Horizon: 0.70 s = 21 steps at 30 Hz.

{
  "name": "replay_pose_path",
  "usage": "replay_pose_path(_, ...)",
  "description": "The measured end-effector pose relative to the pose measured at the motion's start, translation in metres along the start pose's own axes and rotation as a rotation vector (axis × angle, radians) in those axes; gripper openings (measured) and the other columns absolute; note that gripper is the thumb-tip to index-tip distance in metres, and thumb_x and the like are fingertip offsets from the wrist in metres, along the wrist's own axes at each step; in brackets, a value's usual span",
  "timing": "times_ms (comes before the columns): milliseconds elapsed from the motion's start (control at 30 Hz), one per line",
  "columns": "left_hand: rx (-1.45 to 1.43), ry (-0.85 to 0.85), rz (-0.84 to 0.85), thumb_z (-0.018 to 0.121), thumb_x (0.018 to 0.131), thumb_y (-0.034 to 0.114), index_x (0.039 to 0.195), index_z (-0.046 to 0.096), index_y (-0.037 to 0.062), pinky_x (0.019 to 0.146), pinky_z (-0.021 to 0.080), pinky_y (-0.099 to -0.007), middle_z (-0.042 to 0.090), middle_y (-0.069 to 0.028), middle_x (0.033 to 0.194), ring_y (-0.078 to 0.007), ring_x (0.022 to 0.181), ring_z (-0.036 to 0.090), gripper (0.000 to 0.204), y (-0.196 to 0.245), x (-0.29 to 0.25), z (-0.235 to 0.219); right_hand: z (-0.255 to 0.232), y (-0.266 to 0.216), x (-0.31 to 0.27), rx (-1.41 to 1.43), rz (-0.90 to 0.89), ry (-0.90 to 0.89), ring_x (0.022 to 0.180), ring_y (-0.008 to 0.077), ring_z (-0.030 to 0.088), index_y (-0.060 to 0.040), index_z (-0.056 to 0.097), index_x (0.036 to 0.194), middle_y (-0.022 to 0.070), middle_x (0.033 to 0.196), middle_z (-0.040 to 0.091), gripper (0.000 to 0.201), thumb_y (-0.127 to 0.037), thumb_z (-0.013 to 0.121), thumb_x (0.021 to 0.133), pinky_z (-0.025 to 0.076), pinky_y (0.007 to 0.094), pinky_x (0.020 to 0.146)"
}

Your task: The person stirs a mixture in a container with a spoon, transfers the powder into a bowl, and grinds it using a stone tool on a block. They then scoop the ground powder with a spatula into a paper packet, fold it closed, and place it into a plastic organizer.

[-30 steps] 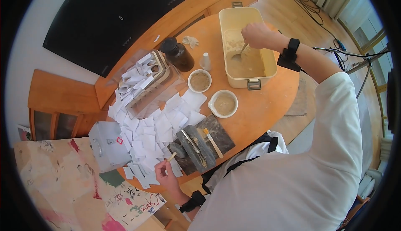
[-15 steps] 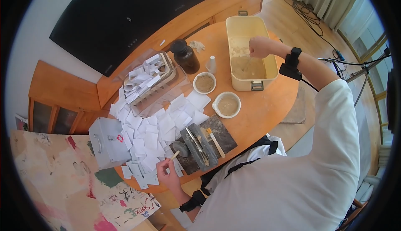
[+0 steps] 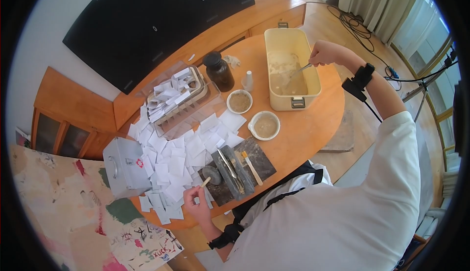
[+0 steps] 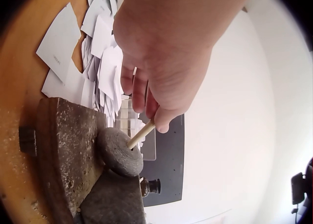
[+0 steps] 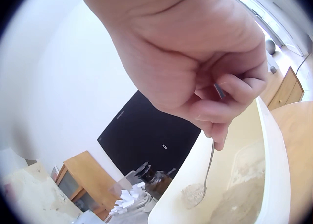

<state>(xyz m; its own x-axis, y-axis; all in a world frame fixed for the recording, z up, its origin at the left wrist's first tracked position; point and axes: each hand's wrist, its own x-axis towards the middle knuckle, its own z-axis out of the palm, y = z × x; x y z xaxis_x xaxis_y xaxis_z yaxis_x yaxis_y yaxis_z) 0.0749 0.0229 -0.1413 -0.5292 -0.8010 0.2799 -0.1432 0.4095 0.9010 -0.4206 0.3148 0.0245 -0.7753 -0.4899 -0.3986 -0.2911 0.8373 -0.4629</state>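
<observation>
My right hand (image 3: pixel 327 53) grips a metal spoon (image 3: pixel 304 68) by its handle at the right rim of the cream tub (image 3: pixel 319 90). In the right wrist view, the spoon's bowl carries a clumpy, pale grey-beige heap (image 5: pixel 194 195). Wet beige paste (image 3: pixel 288 82) covers the tub's floor. Over the near edge of the table, my left hand (image 3: pixel 197 206) pinches a short pale stick (image 4: pixel 142 135) between thumb and fingers. The stick's far end overlaps a round grey stone (image 4: pixel 120 153) in the left wrist view. That stone rests on a dark slab (image 3: pixel 262 157).
Two white bowls of beige material, one nearer (image 3: pixel 276 126) and one farther (image 3: pixel 250 99), stand left of the tub. Beside them are a dark jar (image 3: pixel 219 75) and a white bottle (image 3: pixel 248 81). White paper slips (image 3: pixel 176 165) spread leftward. A brush (image 3: pixel 252 168) lies on the slab.
My right hand has moved right and toward the tub's right rim, with the spoon's handle now slanting across the tub. The left hand keeps its pinch on the stick. The head view has shifted slightly.
</observation>
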Motion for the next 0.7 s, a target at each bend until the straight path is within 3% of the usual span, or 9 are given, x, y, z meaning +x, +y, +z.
replay_pose_path(300,-0.014,0.006,-0.027,0.068,0.085,-0.002,0.091,0.063,-0.0008,0.065,0.044,-0.0238,0.056,-0.0037,0.083,-0.0102,0.071,0.052,0.007,0.002,0.001,0.001,0.014,0.027,-0.044,0.341,0.042,0.013,0.056,0.0081,0.048,0.0006,0.07,0.079,0.0012,0.068,0.062,0.021,-0.018,0.066,0.086,0.037,0.0239,0.05)
replay_pose_path(700,-0.022,-0.001,0.03,0.069,0.084,-0.003,0.092,0.063,-0.0009,0.066,0.044,-0.0242,0.056,-0.0043,0.084,-0.0116,0.072,0.052,0.01,-0.004,-0.002,0.0,0.024,0.028,-0.061,0.401,0.022,0.048,0.055,0.0078,0.046,0.0019,0.071,0.081,0.0013,0.068,0.061,0.021,-0.018,0.067,0.087,0.033,0.0242,0.048)
